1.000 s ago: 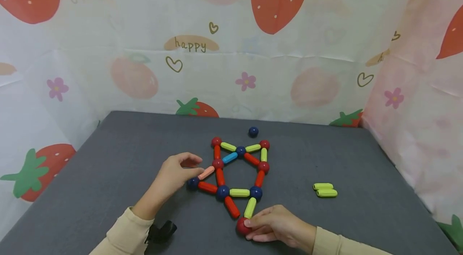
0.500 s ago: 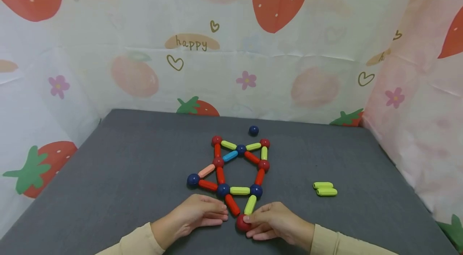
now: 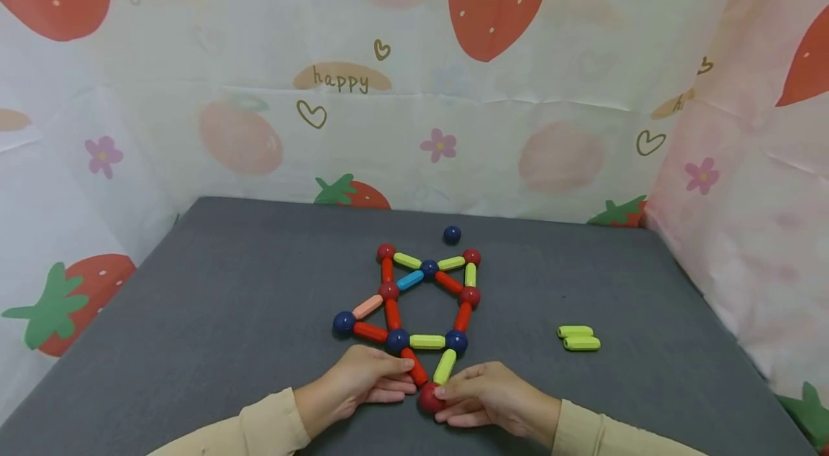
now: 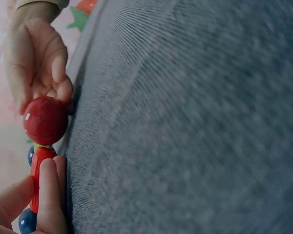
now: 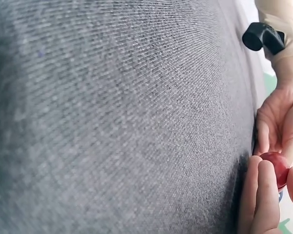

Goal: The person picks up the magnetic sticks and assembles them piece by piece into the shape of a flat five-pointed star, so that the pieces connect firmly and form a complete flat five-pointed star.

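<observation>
A flat figure of coloured rods and balls lies on the dark cloth. My left hand (image 3: pixel 363 380) pinches the lower red rod (image 3: pixel 414 367) between thumb and fingers; this rod runs from a blue ball (image 3: pixel 398 342) toward the nearest red ball (image 3: pixel 430 398). With thumb and fingertips, my right hand (image 3: pixel 495 398) holds that red ball, which also shows in the left wrist view. A yellow-green rod (image 3: pixel 444 367) reaches from the other lower blue ball (image 3: pixel 456 342) to the held ball. A pink rod (image 3: pixel 368 306) and a red rod (image 3: pixel 370 331) meet at the left blue ball (image 3: pixel 344 324).
Behind the figure sits a loose blue ball (image 3: pixel 452 234). Two loose yellow-green rods (image 3: pixel 581 344) lie side by side to the right. A strawberry-printed curtain (image 3: pixel 414 103) stands at the back and sides of the grey table (image 3: pixel 259 262).
My left hand has left the pink rod and blue ball at the left, come down toward me, and taken hold of the lower red rod. My right hand keeps holding the red ball.
</observation>
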The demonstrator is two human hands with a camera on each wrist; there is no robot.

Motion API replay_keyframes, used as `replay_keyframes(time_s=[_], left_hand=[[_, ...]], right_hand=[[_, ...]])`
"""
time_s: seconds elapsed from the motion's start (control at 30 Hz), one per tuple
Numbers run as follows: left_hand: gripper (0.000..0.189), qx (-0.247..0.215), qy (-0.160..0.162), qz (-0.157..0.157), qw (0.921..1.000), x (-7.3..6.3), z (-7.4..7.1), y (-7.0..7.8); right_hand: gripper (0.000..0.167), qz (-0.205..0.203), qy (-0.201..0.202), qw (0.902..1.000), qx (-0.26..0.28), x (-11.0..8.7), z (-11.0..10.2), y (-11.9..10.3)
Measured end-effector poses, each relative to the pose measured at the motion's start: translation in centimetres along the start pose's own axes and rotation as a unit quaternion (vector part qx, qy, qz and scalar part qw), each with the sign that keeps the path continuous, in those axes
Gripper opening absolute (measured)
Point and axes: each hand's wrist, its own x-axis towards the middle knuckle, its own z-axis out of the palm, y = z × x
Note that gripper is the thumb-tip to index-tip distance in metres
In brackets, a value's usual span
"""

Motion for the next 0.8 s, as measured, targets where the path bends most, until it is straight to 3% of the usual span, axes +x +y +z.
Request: replay_keyframes(time_s=[0.63,0.8], left_hand=[[0.029,0.004,-0.006,-0.012,0.9999,-0.1,0.2,0.5],[0.031,-0.001,-0.010,-0.013,0.9999,-0.1,0.3,0.4]], right_hand=[[0.020,-0.014,-0.004,0.9999,-0.002,0.2,-0.1,0.0],[0.029,-0.005,0.003,0.9991,-0.042,0.2,-0.9,-0.5]])
